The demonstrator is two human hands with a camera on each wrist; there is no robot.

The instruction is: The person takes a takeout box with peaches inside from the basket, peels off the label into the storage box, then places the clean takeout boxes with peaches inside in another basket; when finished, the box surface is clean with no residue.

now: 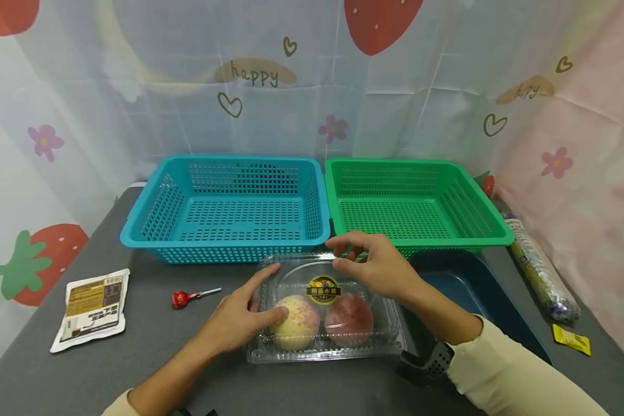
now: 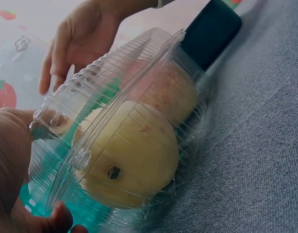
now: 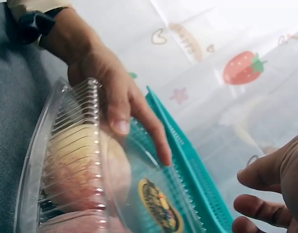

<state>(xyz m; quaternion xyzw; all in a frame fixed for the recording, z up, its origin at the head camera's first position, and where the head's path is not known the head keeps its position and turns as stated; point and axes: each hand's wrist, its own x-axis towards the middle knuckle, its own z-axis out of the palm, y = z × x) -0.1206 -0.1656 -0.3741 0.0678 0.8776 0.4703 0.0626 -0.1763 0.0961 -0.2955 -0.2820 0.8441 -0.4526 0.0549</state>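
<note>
A clear plastic clamshell box (image 1: 343, 349) lies with its lid down on the grey table, a black label (image 1: 323, 290) on top. Through its walls show a pale yellow round fruit (image 1: 296, 326) and a pinkish-red one (image 1: 349, 320). My left hand (image 1: 239, 315) grips the box's left side, thumb and index finger over the lid; in the left wrist view other fingertips (image 2: 60, 217) are at the rim. Above the lid's back right part hovers my right hand (image 1: 377, 263), fingers loosely bent, holding nothing; the right wrist view shows its fingertips (image 3: 251, 177) apart from the box.
Behind the box stand a blue basket (image 1: 239, 248) and a green basket (image 1: 421, 241). A dark blue tray (image 1: 463, 283) lies under my right forearm. Leftward are a red lollipop (image 1: 181, 299) and a white pouch (image 1: 93, 309). A long wrapped packet (image 1: 543, 271) and a yellow sachet (image 1: 572, 340) lie far right.
</note>
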